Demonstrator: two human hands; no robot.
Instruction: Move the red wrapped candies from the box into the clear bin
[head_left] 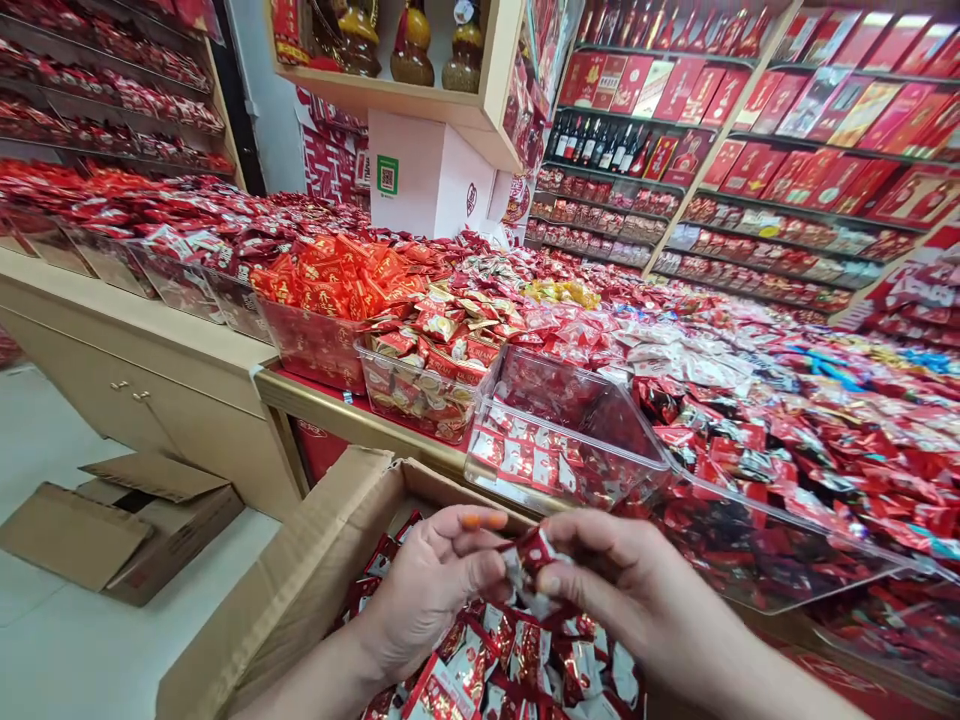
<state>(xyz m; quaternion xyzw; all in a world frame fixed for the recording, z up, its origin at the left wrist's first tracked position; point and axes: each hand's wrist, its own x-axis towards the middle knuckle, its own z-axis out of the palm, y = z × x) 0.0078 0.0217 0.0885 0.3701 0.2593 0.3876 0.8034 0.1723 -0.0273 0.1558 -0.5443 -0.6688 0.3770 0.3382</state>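
My left hand (pixel 431 585) and my right hand (pixel 619 580) meet above an open cardboard box (pixel 300 580) filled with several red and white candy packets (pixel 517 660). Both hands pinch the same small red packet (pixel 534 552) between thumb and fingers, each gripping one end. Just beyond my hands a clear plastic bin (pixel 562 440) sits on the counter edge, its bottom lined with the same red packets.
A big display counter (pixel 750 420) is heaped with red wrapped sweets in clear bins (pixel 420 385). Shelves of red gift boxes (pixel 787 110) line the back right. A flattened carton (pixel 120 525) lies on the white floor at left, beside a wooden cabinet (pixel 165 390).
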